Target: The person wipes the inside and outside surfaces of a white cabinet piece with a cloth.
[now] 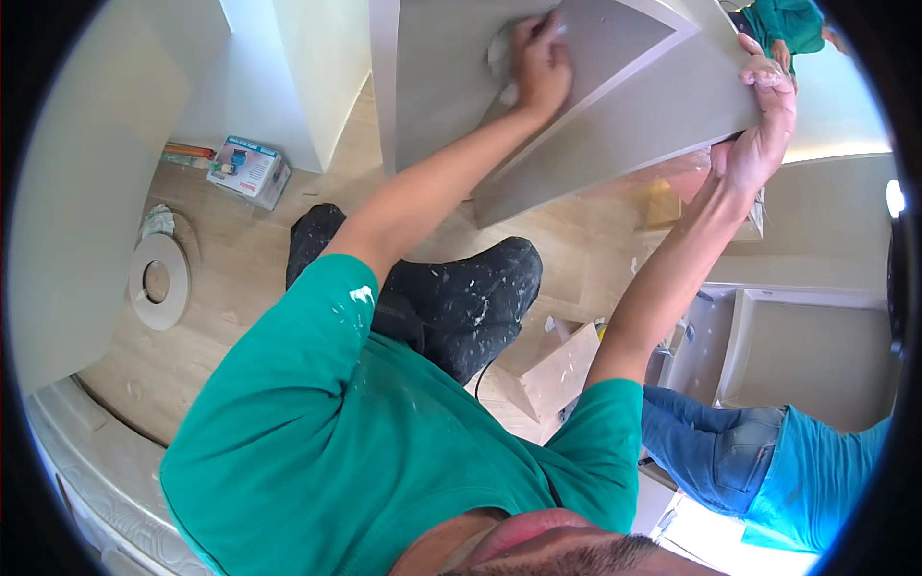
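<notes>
My left hand (544,69) reaches up to a grey panel face (437,72) framed by a pale edge. Its fingers are curled and slightly blurred, and what they hold is unclear. A whitish patch (498,50) shows on the grey face beside the fingers. My right hand (761,120) is wrapped round the outer edge of a thick grey board (639,115) standing out at an angle to that face. White dust or filler coats its fingertips, and the thumb lies on the board's lower side.
A printed cardboard box (252,171) and a flat pale ring (159,281) lie on the wood-look floor (216,355) at left. Behind my right arm is a light wooden box (557,370). One person (768,461) bends at lower right; another (783,29) is at upper right.
</notes>
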Motion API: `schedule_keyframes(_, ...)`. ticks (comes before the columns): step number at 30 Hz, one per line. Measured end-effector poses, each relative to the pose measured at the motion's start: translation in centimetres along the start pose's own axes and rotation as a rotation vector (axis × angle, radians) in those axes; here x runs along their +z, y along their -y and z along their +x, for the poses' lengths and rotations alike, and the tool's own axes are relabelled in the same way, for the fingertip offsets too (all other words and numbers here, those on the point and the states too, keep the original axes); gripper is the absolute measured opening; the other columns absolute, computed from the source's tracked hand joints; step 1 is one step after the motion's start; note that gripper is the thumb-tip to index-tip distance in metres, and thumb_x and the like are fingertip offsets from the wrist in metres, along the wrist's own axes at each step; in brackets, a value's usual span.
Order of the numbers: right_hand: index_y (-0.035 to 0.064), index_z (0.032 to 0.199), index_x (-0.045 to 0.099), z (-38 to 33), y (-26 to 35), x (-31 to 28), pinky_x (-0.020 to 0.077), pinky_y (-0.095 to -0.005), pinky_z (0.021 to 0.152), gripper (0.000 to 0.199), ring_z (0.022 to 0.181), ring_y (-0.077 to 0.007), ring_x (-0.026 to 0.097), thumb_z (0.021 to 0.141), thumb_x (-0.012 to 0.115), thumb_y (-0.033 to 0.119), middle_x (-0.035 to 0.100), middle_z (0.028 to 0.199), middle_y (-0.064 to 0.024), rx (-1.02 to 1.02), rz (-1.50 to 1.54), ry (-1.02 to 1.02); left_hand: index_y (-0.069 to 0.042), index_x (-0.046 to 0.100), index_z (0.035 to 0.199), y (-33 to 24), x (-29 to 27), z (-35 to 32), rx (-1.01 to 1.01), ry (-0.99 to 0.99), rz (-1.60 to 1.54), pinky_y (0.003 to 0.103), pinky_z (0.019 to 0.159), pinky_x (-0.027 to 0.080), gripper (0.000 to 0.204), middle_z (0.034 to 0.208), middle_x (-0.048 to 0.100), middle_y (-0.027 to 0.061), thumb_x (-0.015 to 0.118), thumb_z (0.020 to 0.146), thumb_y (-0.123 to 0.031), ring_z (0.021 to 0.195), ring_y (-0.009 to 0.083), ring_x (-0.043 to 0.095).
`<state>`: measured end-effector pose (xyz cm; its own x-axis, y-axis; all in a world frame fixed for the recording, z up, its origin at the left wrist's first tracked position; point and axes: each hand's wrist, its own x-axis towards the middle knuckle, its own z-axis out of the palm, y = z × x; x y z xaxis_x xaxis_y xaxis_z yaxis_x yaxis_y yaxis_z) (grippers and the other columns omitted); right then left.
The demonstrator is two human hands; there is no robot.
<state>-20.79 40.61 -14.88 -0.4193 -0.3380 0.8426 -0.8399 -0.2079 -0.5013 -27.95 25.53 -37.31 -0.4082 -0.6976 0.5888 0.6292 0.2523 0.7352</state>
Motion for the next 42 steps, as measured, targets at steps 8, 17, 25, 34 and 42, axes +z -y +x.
schedule_keyframes(8, 0.002, 0.092, 0.069, -0.8, 1.1, -0.4, 0.038, -0.0518, 0.114, 0.018, 0.126, -0.0394, 0.056, 0.095, 0.051, 0.001, 0.064, 0.089, -0.0117, 0.051, 0.076, -0.083, 0.0, 0.068, 0.13, -2.3, -0.4, 2.3, 0.025, 0.154, 0.032, 0.038, 0.093, 0.047, 0.036, 0.123, 0.06, 0.0189, 0.06, 0.095, -0.003, 0.11, 0.03, 0.057)
schedule_keyframes(17, 0.0034, 0.09, 0.068, -1.0, 1.6, -0.2, 0.0417, -0.0531, 0.113, 0.017, 0.13, -0.0383, 0.056, 0.098, 0.053, 0.005, 0.067, 0.094, -0.0131, 0.058, 0.032, -0.145, 0.004, 0.061, 0.13, -3.5, -1.0, 4.6, 0.08, 0.185, -0.104, 0.045, 0.102, 0.045, 0.037, 0.119, 0.064, 0.0254, 0.051, 0.094, 0.006, 0.113, 0.0404, 0.06)
schedule_keyframes(25, 0.0033, 0.089, 0.068, -1.1, 1.5, -0.7, 0.036, -0.0527, 0.117, 0.017, 0.129, -0.0389, 0.057, 0.098, 0.053, 0.005, 0.067, 0.093, -0.012, 0.067, 0.053, -0.148, 0.004, 0.06, 0.128, -2.9, -1.0, 4.4, 0.057, 0.191, -0.022, 0.048, 0.106, 0.042, 0.034, 0.122, 0.062, 0.0279, 0.05, 0.096, 0.001, 0.118, 0.0448, 0.056)
schedule_keyframes(34, 0.0019, 0.09, 0.068, -1.0, 1.6, -0.1, 0.036, -0.0531, 0.117, 0.018, 0.125, -0.0365, 0.057, 0.096, 0.051, 0.003, 0.065, 0.092, -0.0117, 0.043, 0.092, -0.14, 0.003, 0.062, 0.124, -3.3, -1.0, 4.7, 0.036, 0.168, -0.108, 0.047, 0.101, 0.045, 0.033, 0.118, 0.062, 0.0267, 0.051, 0.093, 0.005, 0.112, 0.0432, 0.059)
schedule_keyframes(42, 0.0042, 0.091, 0.062, -1.1, 2.0, 0.7, 0.0354, -0.045, 0.112, 0.011, 0.119, -0.0309, 0.055, 0.095, 0.053, 0.009, 0.059, 0.092, -0.0081, -0.015, 0.001, -0.088, 0.003, 0.063, 0.122, -4.1, -1.1, 5.0, 0.166, 0.105, 0.032, 0.047, 0.099, 0.047, 0.031, 0.115, 0.063, 0.0258, 0.051, 0.093, 0.005, 0.111, 0.042, 0.059)
